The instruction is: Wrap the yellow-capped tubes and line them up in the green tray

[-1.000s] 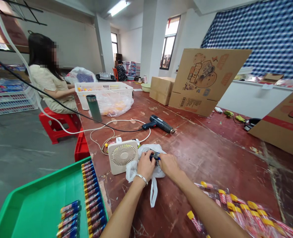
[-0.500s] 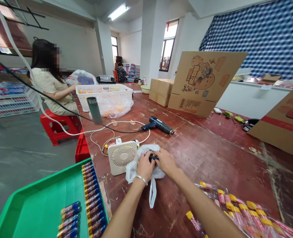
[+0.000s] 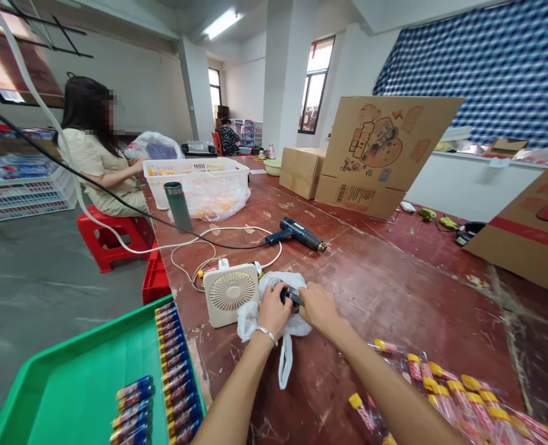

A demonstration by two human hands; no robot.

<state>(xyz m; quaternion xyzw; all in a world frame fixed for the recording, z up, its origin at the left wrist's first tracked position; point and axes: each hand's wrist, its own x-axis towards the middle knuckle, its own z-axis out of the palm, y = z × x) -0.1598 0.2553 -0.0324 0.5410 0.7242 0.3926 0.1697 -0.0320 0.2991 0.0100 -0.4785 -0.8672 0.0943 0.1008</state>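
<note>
Over a white plastic bag (image 3: 283, 366) on the red table, my left hand (image 3: 274, 309) has its fingers closed around a small dark object (image 3: 293, 296). My right hand (image 3: 320, 307) is at the right side of the same object, its fingers curled against the end. What the object is cannot be made out. A silver bracelet (image 3: 267, 334) circles my left wrist. Just left of the bag stands a small cream fan (image 3: 233, 293). Beyond my hands lies a black heat gun (image 3: 296, 233) with its nozzle toward the right.
A green tray (image 3: 79, 364) holds rows of blue tubes. Yellow-capped tubes (image 3: 459, 395) are piled at the right. A green bottle (image 3: 177, 207), white basket (image 3: 243, 173) and cardboard boxes (image 3: 380, 154) stand farther back. A person (image 3: 95, 142) sits at the left. Cables cross the table.
My right hand has shifted slightly right and down, and its fingers have curled more. More of the dark object shows between my hands.
</note>
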